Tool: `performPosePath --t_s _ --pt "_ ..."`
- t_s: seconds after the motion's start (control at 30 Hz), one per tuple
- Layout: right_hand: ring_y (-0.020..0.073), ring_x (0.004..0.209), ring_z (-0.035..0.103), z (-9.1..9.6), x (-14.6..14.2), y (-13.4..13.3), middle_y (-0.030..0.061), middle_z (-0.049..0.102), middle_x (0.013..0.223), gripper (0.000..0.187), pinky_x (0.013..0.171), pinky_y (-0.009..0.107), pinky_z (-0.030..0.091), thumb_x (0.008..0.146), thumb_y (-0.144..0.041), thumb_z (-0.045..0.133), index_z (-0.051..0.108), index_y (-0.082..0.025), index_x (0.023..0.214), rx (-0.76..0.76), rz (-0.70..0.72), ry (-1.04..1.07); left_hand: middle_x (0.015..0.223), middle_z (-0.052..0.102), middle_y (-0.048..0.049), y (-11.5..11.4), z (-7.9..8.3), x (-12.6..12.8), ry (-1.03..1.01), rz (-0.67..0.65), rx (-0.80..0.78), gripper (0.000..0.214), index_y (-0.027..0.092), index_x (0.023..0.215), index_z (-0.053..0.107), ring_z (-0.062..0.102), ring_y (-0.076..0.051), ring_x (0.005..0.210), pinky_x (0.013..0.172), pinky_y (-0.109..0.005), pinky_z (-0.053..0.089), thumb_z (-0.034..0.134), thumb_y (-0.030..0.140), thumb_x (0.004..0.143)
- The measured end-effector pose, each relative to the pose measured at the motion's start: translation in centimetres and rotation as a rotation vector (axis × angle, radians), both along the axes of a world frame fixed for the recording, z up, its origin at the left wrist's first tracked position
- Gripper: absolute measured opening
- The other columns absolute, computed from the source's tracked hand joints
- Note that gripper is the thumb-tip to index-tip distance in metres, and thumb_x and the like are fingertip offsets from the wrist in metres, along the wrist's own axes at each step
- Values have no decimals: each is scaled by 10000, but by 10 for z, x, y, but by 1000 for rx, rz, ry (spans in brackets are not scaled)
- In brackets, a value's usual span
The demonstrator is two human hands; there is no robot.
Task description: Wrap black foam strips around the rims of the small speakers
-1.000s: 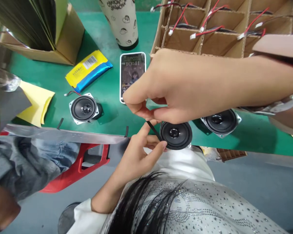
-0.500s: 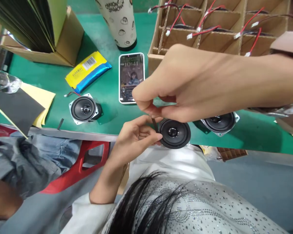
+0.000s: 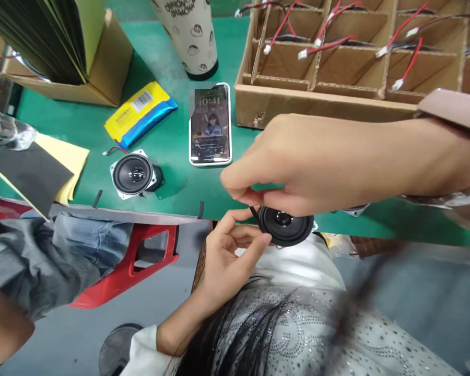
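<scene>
At the table's front edge, my left hand (image 3: 233,256) grips a round black speaker (image 3: 292,234) by its left side, cone facing up. Over it, the thumb and fingers of my right hand (image 3: 285,162) pinch the upper end of a thin black strip (image 3: 255,215). The strip's lower end meets the speaker's left rim, near my left fingers. My right hand hides part of the speaker's top. A second speaker (image 3: 135,175) with a short wire and white plug rests to the left. Only the metal corner of another speaker (image 3: 356,210) shows beneath my right wrist.
A divided carton (image 3: 325,100) with wired speakers fills the back right. Nearby are a phone (image 3: 210,125), a tumbler (image 3: 194,47), a yellow-blue packet (image 3: 141,115), a box of black sheets (image 3: 113,57) and a black foam sheet (image 3: 33,169). Another person's arm (image 3: 6,326) is at left.
Both hands and the held speaker have shifted slightly right and down in view. The carton's front wall and a small black strip on the table edge are now uncovered.
</scene>
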State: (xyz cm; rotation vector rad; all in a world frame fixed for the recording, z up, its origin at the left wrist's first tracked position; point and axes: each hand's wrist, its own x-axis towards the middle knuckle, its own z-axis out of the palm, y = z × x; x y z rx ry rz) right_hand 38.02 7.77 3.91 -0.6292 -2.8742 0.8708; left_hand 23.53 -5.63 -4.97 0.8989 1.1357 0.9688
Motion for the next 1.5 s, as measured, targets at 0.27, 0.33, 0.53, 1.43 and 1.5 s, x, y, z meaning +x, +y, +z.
performPosePath --t_s 0.27,0.33,0.53,1.43,1.5 --pt "7 490 260 0 7 -5 -63 377 543 122 466 180 143 693 -76 641 538 -131 659 103 5 17 632 710 34 10 -1 -3 -32 37 -37 164 177 894 564 670 -80 533 539 -115 554 713 203 829" --pt "10 494 253 -1 9 -8 -62 388 550 119 471 191 145 711 -85 638 543 -135 661 103 -11 13 623 711 32 7 -1 3 -54 66 -50 152 176 893 562 674 -96 519 524 -138 571 699 219 844" --pt "6 499 276 -6 12 -13 -80 421 551 161 479 198 184 701 -27 634 511 -123 660 44 -8 15 650 713 25 -5 -2 12 -49 149 -61 150 189 926 511 701 -123 581 560 -184 596 648 233 883" --pt "14 475 253 -13 18 -17 -68 431 536 85 489 202 196 718 -65 539 530 -145 691 -50 -219 -10 561 637 -18 118 21 -19 26 -1082 28 104 143 704 568 624 -139 490 435 -180 473 655 88 718" --pt "17 476 247 -13 18 -20 -70 438 536 101 482 207 189 697 -51 550 516 -140 663 -71 -282 -19 564 650 -28 118 22 -18 -3 -1042 -7 91 156 707 590 639 -152 500 434 -188 480 647 87 726"
